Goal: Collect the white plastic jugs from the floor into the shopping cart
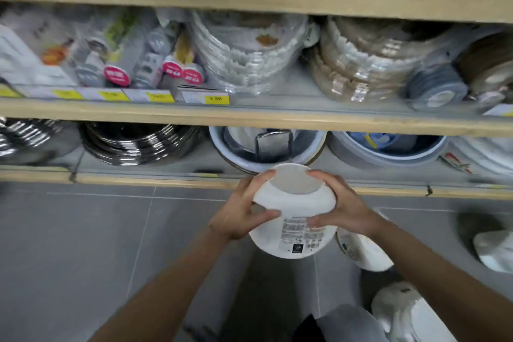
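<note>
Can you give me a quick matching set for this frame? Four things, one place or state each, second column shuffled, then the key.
Things:
1. white jug
2. second white jug
3. stack of shiny metal pans
4. yellow price tags

Places or states:
A. on the edge of the middle shelf
B. held up in both hands
C. on the bottom shelf, at left
D. lying on the grey floor tiles, under the right forearm

Pairs: 1-B, 2-D, 3-C, 4-A

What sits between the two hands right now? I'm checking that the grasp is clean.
Head view: only the white jug lies between them, left hand and right hand gripping its opposite sides.
</note>
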